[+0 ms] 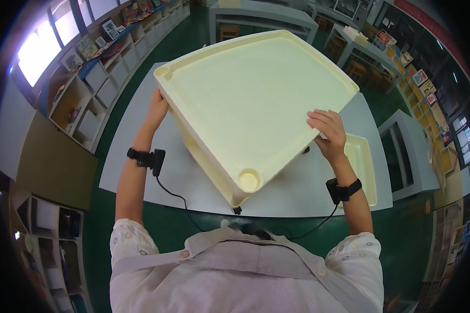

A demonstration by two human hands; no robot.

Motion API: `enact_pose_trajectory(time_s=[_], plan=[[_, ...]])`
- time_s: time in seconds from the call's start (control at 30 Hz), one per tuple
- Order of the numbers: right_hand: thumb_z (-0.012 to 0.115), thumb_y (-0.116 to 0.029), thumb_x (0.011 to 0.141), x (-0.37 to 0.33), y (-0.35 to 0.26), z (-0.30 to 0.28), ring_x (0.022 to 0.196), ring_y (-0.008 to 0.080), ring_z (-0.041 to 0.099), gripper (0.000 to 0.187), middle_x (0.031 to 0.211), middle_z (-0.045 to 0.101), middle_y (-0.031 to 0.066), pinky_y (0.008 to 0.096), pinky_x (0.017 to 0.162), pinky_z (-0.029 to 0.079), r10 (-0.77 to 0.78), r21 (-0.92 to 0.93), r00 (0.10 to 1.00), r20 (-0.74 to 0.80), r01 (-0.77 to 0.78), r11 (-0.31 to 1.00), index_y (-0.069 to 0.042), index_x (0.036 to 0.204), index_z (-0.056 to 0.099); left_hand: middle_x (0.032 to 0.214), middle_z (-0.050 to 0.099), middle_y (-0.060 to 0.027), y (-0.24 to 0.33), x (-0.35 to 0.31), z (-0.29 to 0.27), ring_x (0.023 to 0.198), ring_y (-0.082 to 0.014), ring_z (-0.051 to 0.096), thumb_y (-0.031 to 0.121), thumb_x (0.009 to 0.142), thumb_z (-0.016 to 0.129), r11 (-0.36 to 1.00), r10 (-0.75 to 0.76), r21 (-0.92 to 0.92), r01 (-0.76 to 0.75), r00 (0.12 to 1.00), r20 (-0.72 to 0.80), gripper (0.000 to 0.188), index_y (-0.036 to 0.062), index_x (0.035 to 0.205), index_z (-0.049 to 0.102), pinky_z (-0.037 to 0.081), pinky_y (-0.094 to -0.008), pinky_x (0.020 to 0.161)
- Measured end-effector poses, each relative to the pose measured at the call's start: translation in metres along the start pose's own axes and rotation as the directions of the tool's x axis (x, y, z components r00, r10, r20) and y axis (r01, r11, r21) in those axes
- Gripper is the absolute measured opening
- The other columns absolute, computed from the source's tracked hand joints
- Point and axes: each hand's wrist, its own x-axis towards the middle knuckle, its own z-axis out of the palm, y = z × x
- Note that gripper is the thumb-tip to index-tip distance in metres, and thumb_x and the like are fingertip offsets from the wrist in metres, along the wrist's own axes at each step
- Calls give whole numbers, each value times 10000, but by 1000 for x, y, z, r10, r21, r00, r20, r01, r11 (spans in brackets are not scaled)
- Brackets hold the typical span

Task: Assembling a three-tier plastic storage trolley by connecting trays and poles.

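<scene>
A large cream plastic tray with a raised rim and round cup wells at its corners sits on top of a cream cart frame with small black feet. My left hand grips the tray's left edge near the far corner. My right hand lies with fingers spread on the tray's right edge, thumb underneath. Both wrists wear black bands with small devices and cables.
The cart stands on a light grey table over a green floor. Another cream tray lies on the table to the right. Shelves with picture books line the left and right walls; more tables stand behind.
</scene>
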Motion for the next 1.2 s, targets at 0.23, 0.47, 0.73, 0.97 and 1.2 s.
enact_pose_trajectory(time_s=[0.23,0.47,0.73,0.97,1.2], plan=[[653,15,590,-6,22,11,984,252,511,341,1051,575,56,350,834,388,148,-25,987,-57,-149,989,-97,909,618,865,592,-61,24,-76,-20,779,-126,552,92,768,516,999,-36,-12,36,999,-7,245,-11,990,527,436,-256,685],[588,-5,724,-4,25,10,993,247,508,393,1105,543,65,321,850,388,336,-5,941,-37,-336,942,-107,1099,532,533,449,-25,41,-132,-19,391,-101,403,106,713,543,852,-59,-506,137,984,166,259,11,942,468,340,-233,390],[411,-208,881,-110,-80,-12,908,195,527,355,1021,533,109,286,796,396,726,857,662,184,-469,211,14,1158,398,558,464,-14,75,-203,15,396,-68,392,158,773,544,879,-182,-472,63,960,-211,235,17,941,461,285,-186,357],[471,-86,822,-94,-76,9,955,316,503,490,999,495,182,375,837,386,834,506,516,197,-782,364,23,1215,202,608,507,-38,125,-236,81,501,-104,497,144,774,604,934,-123,-355,30,963,-242,237,9,914,470,386,-219,440],[471,-180,820,-66,19,30,1028,374,471,451,1028,518,230,411,842,387,728,66,594,342,-788,612,45,1189,341,683,570,-68,135,-210,171,545,-129,513,135,782,589,962,135,-264,-70,963,235,160,-6,724,540,419,-270,509]])
